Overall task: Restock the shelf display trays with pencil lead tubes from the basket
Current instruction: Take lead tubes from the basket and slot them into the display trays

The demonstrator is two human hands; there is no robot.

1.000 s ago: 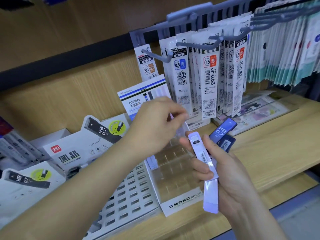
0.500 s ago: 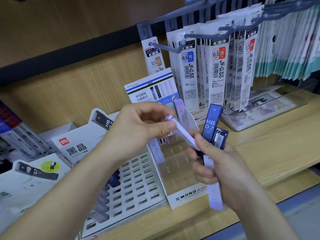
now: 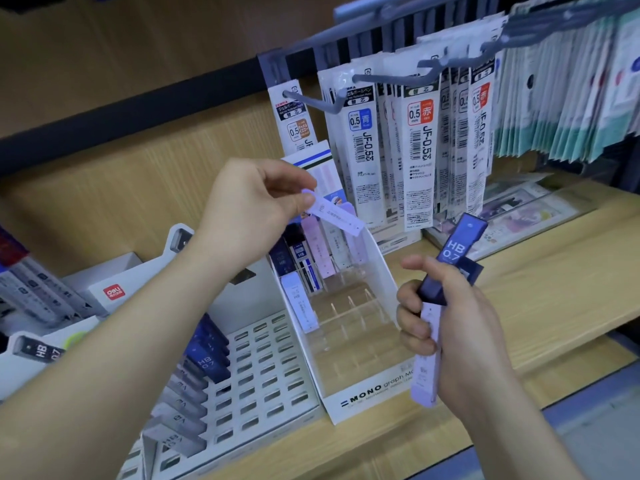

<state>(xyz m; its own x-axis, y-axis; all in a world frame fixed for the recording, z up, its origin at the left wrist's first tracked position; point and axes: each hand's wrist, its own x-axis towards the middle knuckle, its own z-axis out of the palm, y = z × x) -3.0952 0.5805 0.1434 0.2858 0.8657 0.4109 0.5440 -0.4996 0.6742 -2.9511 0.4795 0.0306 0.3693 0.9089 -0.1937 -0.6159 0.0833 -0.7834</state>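
My left hand (image 3: 249,209) pinches one pale lilac lead tube (image 3: 334,216) by its end, holding it above the back of the white MONO graph display tray (image 3: 367,396). My right hand (image 3: 453,327) grips a bundle of tubes: a dark blue HB 0.7 tube (image 3: 453,254) sticking up and a lilac tube (image 3: 427,368) pointing down. Several tubes (image 3: 311,265) stand in the tray's back rows; its clear front slots hold nothing. No basket is in view.
A white slotted tray (image 3: 263,362) with blue and grey tubes along its left side sits left of the MONO tray. Deli lead boxes (image 3: 114,292) stand further left. Refill packs (image 3: 419,150) hang on grey hooks above. The wooden shelf (image 3: 554,271) extends right.
My left hand has taken the lilac tube out of the right hand's bundle and lifted it up and left over the tray. My right hand has dropped lower and tilted the blue tube.
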